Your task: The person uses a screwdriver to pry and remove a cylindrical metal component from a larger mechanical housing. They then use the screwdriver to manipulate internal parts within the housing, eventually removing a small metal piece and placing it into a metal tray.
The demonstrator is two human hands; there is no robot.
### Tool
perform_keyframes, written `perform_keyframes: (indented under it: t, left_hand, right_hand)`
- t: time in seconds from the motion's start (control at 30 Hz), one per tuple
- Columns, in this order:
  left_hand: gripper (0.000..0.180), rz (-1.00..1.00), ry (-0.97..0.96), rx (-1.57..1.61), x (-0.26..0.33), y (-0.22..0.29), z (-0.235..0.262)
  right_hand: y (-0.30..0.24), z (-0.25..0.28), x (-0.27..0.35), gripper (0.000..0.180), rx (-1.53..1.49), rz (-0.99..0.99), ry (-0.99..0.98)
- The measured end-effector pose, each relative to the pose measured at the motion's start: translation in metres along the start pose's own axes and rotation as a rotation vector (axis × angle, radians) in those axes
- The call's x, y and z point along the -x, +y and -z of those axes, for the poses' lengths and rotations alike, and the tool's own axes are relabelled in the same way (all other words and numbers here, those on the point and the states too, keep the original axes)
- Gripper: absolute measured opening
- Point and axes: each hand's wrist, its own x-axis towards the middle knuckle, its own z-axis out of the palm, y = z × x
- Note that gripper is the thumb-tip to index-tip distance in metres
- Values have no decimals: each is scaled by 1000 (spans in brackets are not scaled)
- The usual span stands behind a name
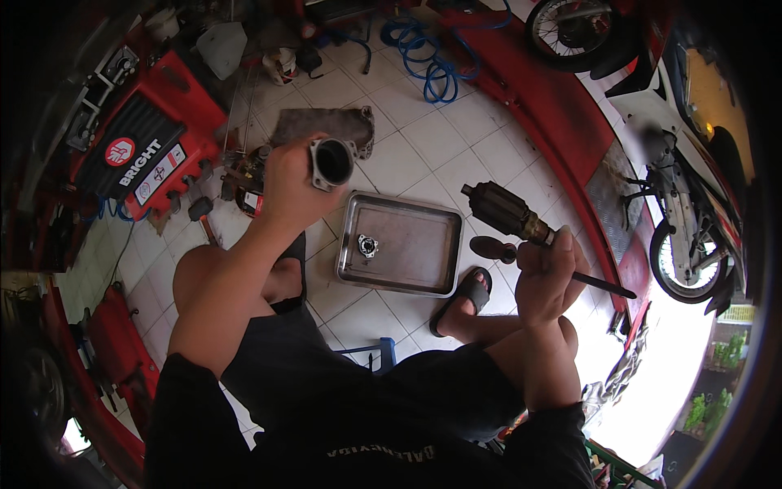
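At the far left a red and black machine (183, 98) stands on the tiled floor (391, 167), with a dark-headed mallet (200, 209) lying near it, its handle partly hidden by the person's leg. Next comes the left hand (295, 181), raised above the floor, its fingers curled around a grey metal housing (332, 163) whose round, hollow mouth faces up toward the camera; the fingertips are mostly hidden. Past that hand, a larger grey casting (326, 126) lies on the floor. A shallow metal tray (423, 244) sits between the person's feet, and in it a small round metal cover (368, 245) lies close to the left edge, about midway along it. A coiled blue hose (440, 77) lies beyond the tray's far edge. Off the tray's right edge, the right hand (547, 273) holds up a motor armature (501, 206), thumb and fingers pinching its lower end, the other end tilted up and left. A black rod (603, 285) sticks out to that hand's right; a brown oval piece (489, 247) shows just beside its left, though contact cannot be told. Farther right are a long red ramp (562, 130) and a parked motorcycle (680, 196).
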Motion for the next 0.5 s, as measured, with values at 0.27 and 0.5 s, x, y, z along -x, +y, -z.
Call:
perform_keyframes:
  t: [0.27,0.5]
  left_hand:
    - [31,251,-141,188,15,23,-7]
    - [28,219,-248,304,19,44,-26]
  right_hand:
    - [25,21,-23,44,-932,-531,-305]
    - [39,16,-17,46,-1197,-815,-524]
